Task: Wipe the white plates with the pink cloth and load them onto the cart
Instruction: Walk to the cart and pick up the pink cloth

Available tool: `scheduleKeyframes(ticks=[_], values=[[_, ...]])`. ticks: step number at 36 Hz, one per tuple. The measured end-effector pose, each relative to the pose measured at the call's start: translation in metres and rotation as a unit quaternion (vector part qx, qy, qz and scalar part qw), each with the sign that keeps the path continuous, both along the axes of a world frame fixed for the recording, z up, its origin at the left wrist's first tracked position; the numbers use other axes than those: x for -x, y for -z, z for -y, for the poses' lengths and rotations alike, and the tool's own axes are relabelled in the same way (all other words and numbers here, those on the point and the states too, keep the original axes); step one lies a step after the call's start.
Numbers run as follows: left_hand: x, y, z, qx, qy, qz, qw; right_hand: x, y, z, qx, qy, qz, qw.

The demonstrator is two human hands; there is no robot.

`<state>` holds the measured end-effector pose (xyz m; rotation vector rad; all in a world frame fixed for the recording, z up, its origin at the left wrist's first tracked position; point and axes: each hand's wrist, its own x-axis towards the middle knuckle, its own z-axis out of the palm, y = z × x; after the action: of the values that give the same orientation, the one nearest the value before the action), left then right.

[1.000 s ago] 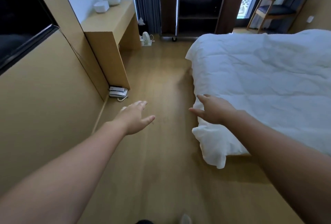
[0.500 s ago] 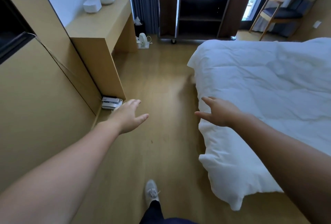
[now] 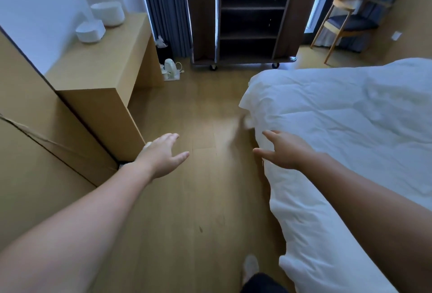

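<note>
Now: 2 hands out front, each w/ fingers loosely spread, holding nothing.
L hand [image 3: 163, 154] hangs over the wood floor [image 3: 187, 199] near the front corner of the desk [image 3: 105, 58]; R hand [image 3: 282, 150] is at the duvet edge of the bed [image 3: 350, 129], can't tell if touching. 2 white stacks sit on the desk top, far end by the wall: a low stack of white plates [image 3: 90, 31] and, just behind it, a taller white stack [image 3: 108, 13]. 1 dark cart [image 3: 247, 14] stands at the far wall betw. curtains [image 3: 163, 7], 3 open shelf bays, 2 casters showing. 1 wooden chair [image 3: 346, 23] far right, 1 white kettle [image 3: 168, 67] on the floor beside the desk, 1 white shoe [image 3: 250, 265] at bottom. Floor lane betw. desk and bed runs open to the cart.
</note>
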<state>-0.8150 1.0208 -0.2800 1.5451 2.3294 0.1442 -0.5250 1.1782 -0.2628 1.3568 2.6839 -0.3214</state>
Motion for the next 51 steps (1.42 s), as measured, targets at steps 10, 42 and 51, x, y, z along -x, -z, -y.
scheduleKeyframes(ticks=[10,42,51], values=[[0.039,0.022,-0.142,0.014,0.003,0.006,1.000,0.053,0.021,-0.148,0.004,-0.007,-0.015,1.000],[0.269,0.033,-0.595,-0.016,-0.044,0.047,0.998,0.299,0.031,-0.612,0.009,-0.043,0.030,0.999],[0.389,0.026,-0.733,-0.001,-0.016,0.030,0.999,0.400,0.024,-0.734,0.017,-0.017,0.045,0.999]])
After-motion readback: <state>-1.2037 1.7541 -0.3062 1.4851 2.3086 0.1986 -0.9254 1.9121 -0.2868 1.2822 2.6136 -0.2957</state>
